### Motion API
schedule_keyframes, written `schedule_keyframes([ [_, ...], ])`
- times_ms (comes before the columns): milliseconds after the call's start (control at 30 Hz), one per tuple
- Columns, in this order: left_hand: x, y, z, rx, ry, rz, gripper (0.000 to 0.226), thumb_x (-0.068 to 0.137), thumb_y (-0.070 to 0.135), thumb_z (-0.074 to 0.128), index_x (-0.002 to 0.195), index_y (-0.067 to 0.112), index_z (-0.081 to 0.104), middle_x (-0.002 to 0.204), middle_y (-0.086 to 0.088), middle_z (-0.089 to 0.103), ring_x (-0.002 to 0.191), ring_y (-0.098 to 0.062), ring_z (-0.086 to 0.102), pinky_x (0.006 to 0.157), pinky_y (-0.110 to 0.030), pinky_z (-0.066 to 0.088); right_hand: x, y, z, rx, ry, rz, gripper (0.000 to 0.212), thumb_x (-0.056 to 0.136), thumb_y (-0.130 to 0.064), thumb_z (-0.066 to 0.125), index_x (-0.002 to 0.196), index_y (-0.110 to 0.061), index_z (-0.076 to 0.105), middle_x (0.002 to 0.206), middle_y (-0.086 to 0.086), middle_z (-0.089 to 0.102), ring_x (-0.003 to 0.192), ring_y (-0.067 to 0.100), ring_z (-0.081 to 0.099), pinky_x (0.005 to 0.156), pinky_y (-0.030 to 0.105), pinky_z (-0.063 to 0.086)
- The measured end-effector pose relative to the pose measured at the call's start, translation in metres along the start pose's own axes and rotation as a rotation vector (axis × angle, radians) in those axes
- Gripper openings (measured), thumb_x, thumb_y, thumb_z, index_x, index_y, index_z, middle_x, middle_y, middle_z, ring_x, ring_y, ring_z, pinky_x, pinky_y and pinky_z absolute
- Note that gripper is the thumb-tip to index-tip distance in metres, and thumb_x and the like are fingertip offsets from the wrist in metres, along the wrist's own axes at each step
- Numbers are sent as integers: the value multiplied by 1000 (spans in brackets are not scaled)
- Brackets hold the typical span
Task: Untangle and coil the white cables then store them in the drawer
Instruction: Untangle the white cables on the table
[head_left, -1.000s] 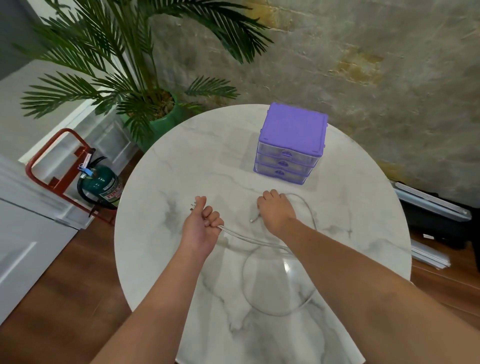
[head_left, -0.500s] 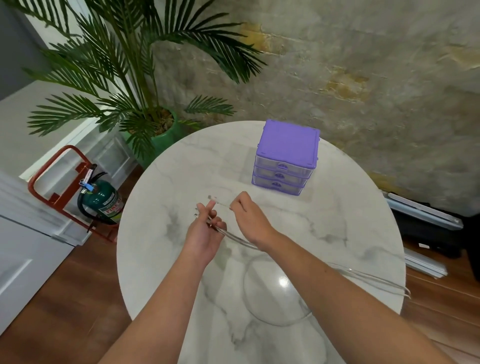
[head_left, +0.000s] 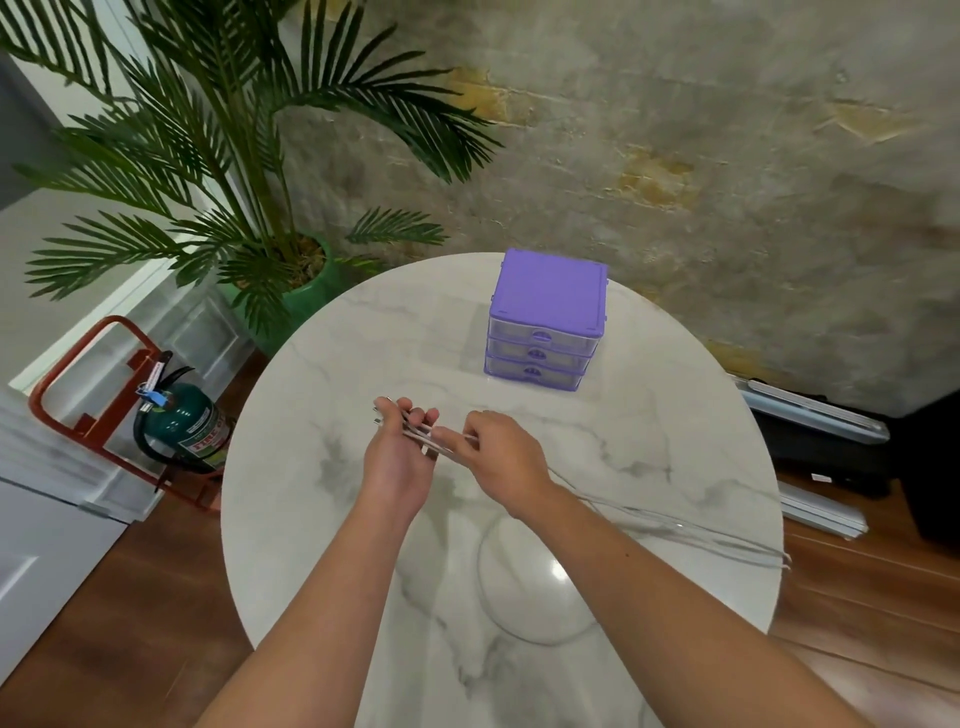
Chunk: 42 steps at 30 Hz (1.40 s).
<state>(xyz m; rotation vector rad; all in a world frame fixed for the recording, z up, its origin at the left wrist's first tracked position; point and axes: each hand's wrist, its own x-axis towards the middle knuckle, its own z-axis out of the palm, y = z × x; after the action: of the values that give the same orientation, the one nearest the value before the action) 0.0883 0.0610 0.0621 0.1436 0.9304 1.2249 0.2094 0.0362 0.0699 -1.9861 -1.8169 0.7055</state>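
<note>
Left hand (head_left: 397, 457) and right hand (head_left: 493, 452) each pinch the white cables (head_left: 675, 527), which trail rightward off the tabletop (head_left: 322, 519). Light, limp, springy strands; best gathered near their plugs.

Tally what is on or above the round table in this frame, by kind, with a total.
Hands: 2, the left hand and the right hand
White cable bundle: 1, strand count unclear
Purple drawer unit: 1, with 3 closed drawers
Total: 4, all over the marble table
</note>
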Motion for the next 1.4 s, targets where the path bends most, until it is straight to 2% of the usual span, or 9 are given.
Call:
schedule_keyframes([
  [133, 3, 6, 7, -237, -4, 5, 35, 100, 43, 42, 77, 18, 44, 51, 6, 28, 42, -9, 32, 74, -25, 46, -1, 31, -20, 92, -163, 116, 66, 83, -76, 41, 65, -13, 47, 72, 2, 56, 66, 21, 59, 74, 44, 51],
  [233, 7, 10, 10, -275, 8, 6, 35, 100, 41, 44, 75, 17, 45, 52, 5, 27, 41, -9, 28, 66, -23, 45, -8, 56, -43, 54, -249, 229, 73, 77, -84, 37, 70, -14, 54, 74, 3, 70, 57, 19, 67, 67, 35, 49],
  [400, 7, 5, 22, -296, -13, -28, 34, 101, 38, 43, 75, 17, 44, 52, 5, 26, 41, -10, 28, 64, -22, 41, -8, 83, -70, -183, 85, 100, 59, 87, -74, 35, 65, -19, 38, 71, -5, 48, 70, 23, 53, 60, 34, 37],
  [500, 5, 2, 31, -284, -23, -22, 35, 101, 41, 42, 75, 17, 44, 51, 6, 26, 41, -9, 27, 62, -20, 39, -12, 92, -68, -196, 108, 38, 49, 96, -61, 34, 68, -22, 42, 77, -5, 46, 77, 23, 52, 66, 34, 35],
  [767, 12, 27, 26, -351, -25, 24, 35, 98, 45, 46, 74, 20, 46, 52, 7, 26, 40, -9, 24, 44, -16, 30, -45, 136, -69, 349, -161, 381, 53, 79, -66, 61, 71, -14, 57, 69, 9, 72, 57, 18, 63, 62, 32, 50],
  [933, 21, 31, 18, -350, 12, 37, 35, 99, 44, 44, 73, 21, 46, 52, 7, 26, 41, -9, 25, 44, -17, 30, -58, 147, -87, 519, -253, 461, 58, 75, -66, 67, 73, -11, 48, 56, 13, 61, 49, 26, 59, 57, 29, 47],
  [1233, 29, 29, 13, -264, 52, 48, 34, 100, 43, 44, 74, 21, 46, 51, 8, 26, 39, -8, 25, 43, -17, 28, -56, 160, -87, 250, -7, 382, 45, 82, -65, 58, 75, -22, 48, 62, 4, 67, 51, 17, 56, 58, 32, 43],
  [1333, 28, 28, 14, -254, 50, 51, 35, 100, 43, 43, 73, 21, 46, 51, 8, 26, 40, -8, 25, 44, -17, 28, -60, 161, -89, 0, 27, 301, 44, 89, -64, 49, 79, -22, 40, 60, -1, 53, 62, 21, 52, 56, 32, 36],
  [1400, 29, 29, 15, -253, 49, 57, 34, 101, 42, 42, 73, 22, 46, 52, 8, 26, 40, -8, 25, 44, -17, 28, -64, 161, -89, 28, -7, 310, 45, 90, -66, 41, 78, -24, 44, 60, -4, 50, 65, 21, 52, 57, 31, 36],
])
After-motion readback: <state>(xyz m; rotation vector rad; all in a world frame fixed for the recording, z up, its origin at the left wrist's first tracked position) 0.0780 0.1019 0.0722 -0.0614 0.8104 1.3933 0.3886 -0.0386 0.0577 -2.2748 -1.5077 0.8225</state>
